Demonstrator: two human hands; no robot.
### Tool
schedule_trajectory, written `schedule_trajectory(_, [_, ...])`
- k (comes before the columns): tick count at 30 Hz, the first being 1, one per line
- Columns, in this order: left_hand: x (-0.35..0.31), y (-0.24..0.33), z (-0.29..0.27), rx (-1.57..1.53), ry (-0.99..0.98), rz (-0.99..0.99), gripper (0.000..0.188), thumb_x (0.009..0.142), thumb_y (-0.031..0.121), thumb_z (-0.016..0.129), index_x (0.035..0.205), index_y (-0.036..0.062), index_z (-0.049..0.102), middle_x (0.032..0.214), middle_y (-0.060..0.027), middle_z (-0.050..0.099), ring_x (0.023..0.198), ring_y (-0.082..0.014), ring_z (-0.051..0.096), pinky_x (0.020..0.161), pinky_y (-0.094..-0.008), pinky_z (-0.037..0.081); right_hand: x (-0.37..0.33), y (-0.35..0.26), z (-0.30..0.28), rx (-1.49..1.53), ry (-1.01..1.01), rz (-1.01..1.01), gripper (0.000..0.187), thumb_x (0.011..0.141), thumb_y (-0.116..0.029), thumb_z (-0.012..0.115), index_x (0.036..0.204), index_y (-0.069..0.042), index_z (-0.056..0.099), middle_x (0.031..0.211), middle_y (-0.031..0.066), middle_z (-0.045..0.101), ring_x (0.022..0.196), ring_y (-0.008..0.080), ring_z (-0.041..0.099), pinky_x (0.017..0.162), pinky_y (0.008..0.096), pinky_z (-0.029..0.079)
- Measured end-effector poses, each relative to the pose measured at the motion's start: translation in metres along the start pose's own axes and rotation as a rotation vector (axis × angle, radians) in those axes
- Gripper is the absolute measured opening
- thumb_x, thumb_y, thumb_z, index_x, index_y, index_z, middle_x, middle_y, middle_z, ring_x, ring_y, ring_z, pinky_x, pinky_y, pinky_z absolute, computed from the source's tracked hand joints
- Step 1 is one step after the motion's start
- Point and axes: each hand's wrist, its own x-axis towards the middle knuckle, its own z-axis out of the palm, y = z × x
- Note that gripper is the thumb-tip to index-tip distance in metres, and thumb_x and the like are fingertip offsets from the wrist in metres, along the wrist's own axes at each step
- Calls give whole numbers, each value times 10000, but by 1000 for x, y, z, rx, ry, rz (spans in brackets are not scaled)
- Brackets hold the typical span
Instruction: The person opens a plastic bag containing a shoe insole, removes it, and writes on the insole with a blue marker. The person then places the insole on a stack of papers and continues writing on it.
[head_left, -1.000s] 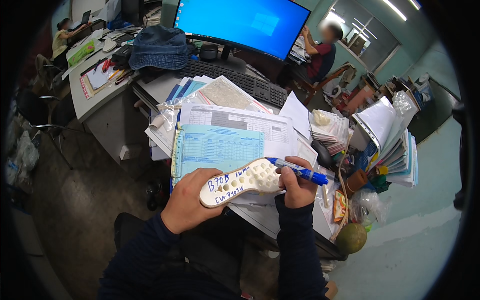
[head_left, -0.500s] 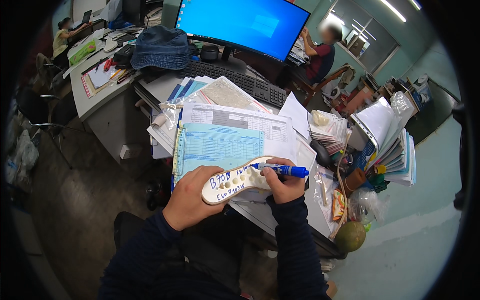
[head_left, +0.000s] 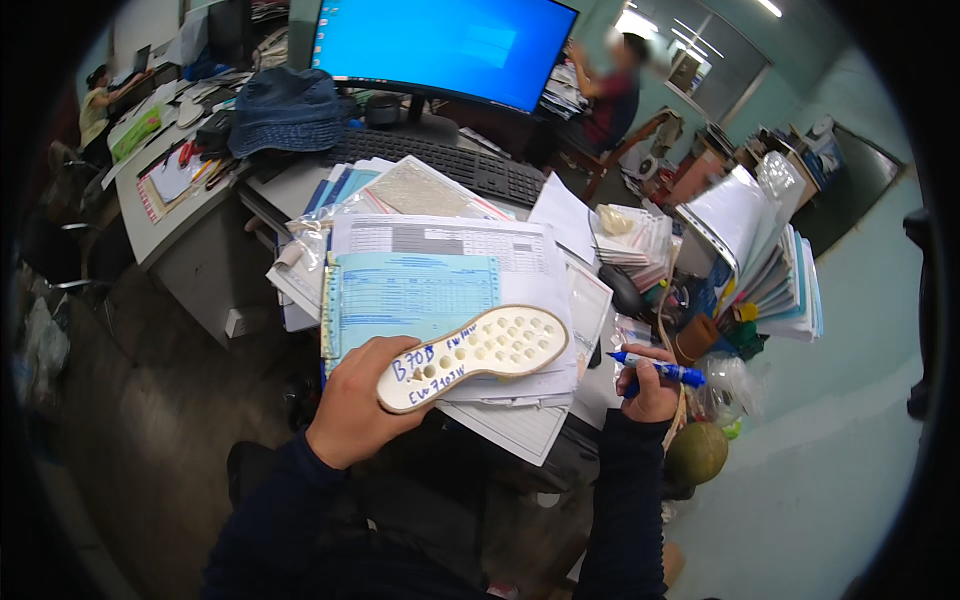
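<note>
My left hand grips the heel end of a white shoe sole, its thumb along the edge. Blue handwriting marks the sole's heel half, and rows of round hollows cover the wider toe half. The sole is held over a light-blue printed form on a clipboard and white printed sheets. Off to the right, apart from the sole, my right hand is closed round a blue marker pen. The marker's tip points left; no cap shows on it, and something blue is tucked under the fingers.
Behind the papers are a black keyboard, a lit monitor and a denim hat. A mouse, stacked folders and a round green fruit lie right. Two people sit farther back.
My right hand has drawn the marker away from the sole, out to the right, uncovering the toe half. The left hand still holds the sole. The whole view has shifted slightly.
</note>
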Motion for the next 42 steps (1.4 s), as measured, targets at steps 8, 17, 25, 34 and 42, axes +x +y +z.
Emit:
schedule_trajectory(8, [5,14,0,-319,158,-71,622,675,-49,766,1250,1,535,1188,-117,607,1095,-202,603,962,-315,479,-20,33,-34,216,169,201,315,995,-404,529,1014,-89,533,812,72,597,509,137,523,394,259,401])
schedule_trajectory(17, [37,9,5,-205,145,283,692,651,-73,740,1292,52,511,1343,-190,499,1283,-314,486,1076,-397,405,-21,22,-22,310,362,285,352,1049,-450,327,983,-114,408,790,146,593,450,175,536,315,272,372])
schedule_trajectory(25, [47,1,12,-425,155,112,731,653,-82,782,1309,63,493,1346,-151,499,1263,-257,501,1060,-339,400,-22,32,-24,32,222,288,251,1000,-325,539,990,-104,421,736,33,522,457,88,476,337,223,352])
schedule_trajectory(34, [52,-5,11,-476,255,99,747,676,-119,762,1331,51,445,1355,-137,492,1255,-218,512,1049,-328,439,-23,30,-21,93,261,209,293,1046,-302,412,1249,-91,414,638,20,426,407,115,433,327,246,351])
schedule_trajectory(42, [53,-7,12,-433,405,144,727,691,-111,768,1322,44,442,1318,-137,513,1256,-218,514,1048,-327,438,-25,28,-26,320,194,247,589,981,-590,405,1251,-67,394,563,16,402,350,131,379,309,273,323])
